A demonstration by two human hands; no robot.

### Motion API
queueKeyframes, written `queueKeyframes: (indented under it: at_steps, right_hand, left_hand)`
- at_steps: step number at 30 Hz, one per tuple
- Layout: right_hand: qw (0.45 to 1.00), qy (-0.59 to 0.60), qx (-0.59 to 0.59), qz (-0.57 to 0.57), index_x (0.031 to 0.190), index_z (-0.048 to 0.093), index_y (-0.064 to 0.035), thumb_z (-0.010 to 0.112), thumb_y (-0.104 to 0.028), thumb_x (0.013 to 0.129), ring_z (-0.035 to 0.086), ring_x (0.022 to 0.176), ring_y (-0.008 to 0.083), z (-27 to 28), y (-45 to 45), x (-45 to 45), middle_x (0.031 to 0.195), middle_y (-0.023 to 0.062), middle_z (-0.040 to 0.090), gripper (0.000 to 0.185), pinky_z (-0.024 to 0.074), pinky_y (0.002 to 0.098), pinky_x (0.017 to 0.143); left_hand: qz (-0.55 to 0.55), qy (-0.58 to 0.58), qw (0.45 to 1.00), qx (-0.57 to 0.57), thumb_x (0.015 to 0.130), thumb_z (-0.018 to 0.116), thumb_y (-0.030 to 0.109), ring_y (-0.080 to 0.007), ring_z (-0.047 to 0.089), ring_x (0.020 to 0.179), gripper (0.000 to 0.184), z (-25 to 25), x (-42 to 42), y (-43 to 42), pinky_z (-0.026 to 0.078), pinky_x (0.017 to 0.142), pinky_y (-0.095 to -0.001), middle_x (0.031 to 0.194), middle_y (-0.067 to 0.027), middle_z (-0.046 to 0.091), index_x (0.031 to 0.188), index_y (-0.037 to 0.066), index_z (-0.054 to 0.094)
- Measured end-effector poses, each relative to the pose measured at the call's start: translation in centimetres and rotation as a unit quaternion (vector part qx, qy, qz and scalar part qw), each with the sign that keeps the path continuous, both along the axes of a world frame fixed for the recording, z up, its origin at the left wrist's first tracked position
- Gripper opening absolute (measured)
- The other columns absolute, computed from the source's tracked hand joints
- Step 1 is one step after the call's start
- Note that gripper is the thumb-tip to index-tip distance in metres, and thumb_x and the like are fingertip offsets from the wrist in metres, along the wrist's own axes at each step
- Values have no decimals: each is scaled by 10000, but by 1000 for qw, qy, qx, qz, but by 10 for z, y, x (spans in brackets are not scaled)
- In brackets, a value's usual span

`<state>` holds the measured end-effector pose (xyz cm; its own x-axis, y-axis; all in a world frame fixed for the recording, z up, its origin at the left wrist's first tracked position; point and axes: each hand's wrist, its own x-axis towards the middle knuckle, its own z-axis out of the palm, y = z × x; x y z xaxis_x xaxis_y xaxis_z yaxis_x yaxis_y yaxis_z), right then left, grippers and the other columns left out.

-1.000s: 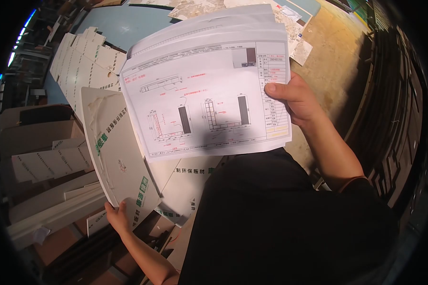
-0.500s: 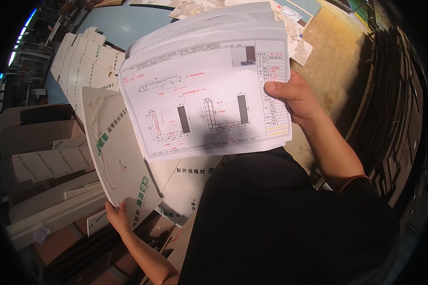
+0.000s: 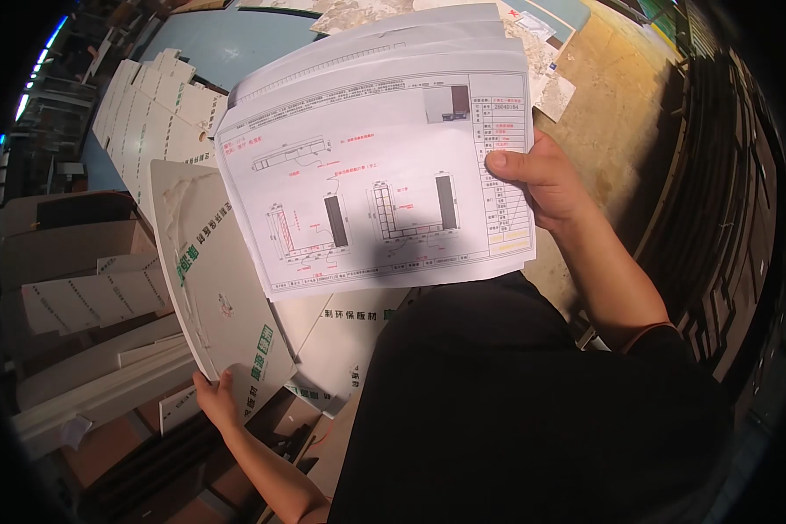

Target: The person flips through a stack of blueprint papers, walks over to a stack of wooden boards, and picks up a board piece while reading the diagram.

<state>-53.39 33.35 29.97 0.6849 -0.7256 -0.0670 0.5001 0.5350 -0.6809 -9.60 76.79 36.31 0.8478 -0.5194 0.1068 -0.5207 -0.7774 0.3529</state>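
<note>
A stack of printed drawing sheets (image 3: 323,210) is held up before me, its top page showing furniture line drawings, red notes and a table of text along the right side. My right hand (image 3: 541,179) grips the right edge of the sheets, thumb on top and fingers hidden behind. At the lower left, my left hand (image 3: 218,397) is closed on the bottom edge of a white panel (image 3: 227,297) with green and black lettering. The panel stands tilted, and the sheets cover part of its right side.
More white printed boards (image 3: 162,109) lie at the upper left. Stacked panels (image 3: 87,301) fill the left side. Long dark strips (image 3: 716,218) stand along the right. A stained board (image 3: 553,92) lies on the floor beyond the papers.
The sheets have shifted very slightly at their left edge. Both hands and the panel stay in place.
</note>
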Motion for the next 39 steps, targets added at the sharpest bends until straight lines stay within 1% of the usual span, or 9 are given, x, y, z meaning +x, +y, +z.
queueKeyframes:
  at_steps: [12, 15, 18, 21, 33, 36, 39]
  right_hand:
    - [1000, -2, 6, 3, 1381, 504, 29, 749, -63, 882, 700, 1081, 237, -2, 0, 3, 1257, 170, 673, 563, 576, 371, 954]
    - [1000, 14, -10, -15, 1380, 502, 58, 753, -112, 876, 713, 1053, 254, -3, 0, 5, 1238, 180, 673, 588, 590, 381, 931]
    - [1000, 17, -10, -10, 1374, 507, 59, 753, -111, 874, 714, 1052, 255, -2, 0, 5, 1231, 179, 676, 582, 589, 379, 932]
    - [1000, 5, 8, 6, 1374, 505, 35, 760, -69, 877, 700, 1080, 236, -4, -1, 2, 1247, 170, 676, 568, 579, 369, 948]
    - [1000, -3, 6, 5, 1366, 514, 35, 772, -80, 872, 704, 1067, 230, -1, -1, 3, 1236, 163, 681, 569, 581, 363, 944]
    - [1000, -6, 8, 2, 1366, 515, 34, 770, -78, 874, 705, 1069, 230, -2, -1, 2, 1237, 164, 682, 566, 581, 362, 944]
    - [1000, -7, 9, 6, 1366, 515, 35, 764, -73, 876, 705, 1071, 231, -1, -1, 1, 1241, 166, 680, 560, 581, 361, 944]
  left_hand:
    - [5, 5, 1000, -9, 842, 753, 57, -271, 651, 880, 316, 0, 0, -2, 509, 846, -352, 992, -175, 704, 1086, -23, 568]
    - [8, 6, 1000, -8, 843, 752, 54, -266, 648, 888, 310, 1, -3, -4, 507, 853, -349, 1000, -174, 705, 1084, -23, 573]
    - [4, 13, 1000, -14, 844, 755, 62, -266, 648, 902, 316, 1, -3, -5, 505, 862, -349, 1011, -174, 707, 1089, -22, 574]
    - [-3, 12, 1000, -15, 844, 758, 70, -262, 645, 906, 321, -1, 2, 0, 503, 866, -350, 1016, -171, 709, 1091, -22, 574]
    - [4, 6, 1000, -10, 841, 759, 67, -259, 648, 909, 327, 0, 1, -1, 504, 864, -351, 1020, -169, 711, 1098, -21, 577]
    - [19, 20, 1000, 12, 855, 749, 63, -213, 639, 949, 378, 1, 3, 0, 500, 889, -330, 1068, -137, 705, 1184, -30, 587]
    - [18, 22, 1000, 6, 854, 751, 64, -213, 635, 944, 374, 2, -1, -3, 499, 887, -328, 1064, -135, 704, 1178, -29, 588]
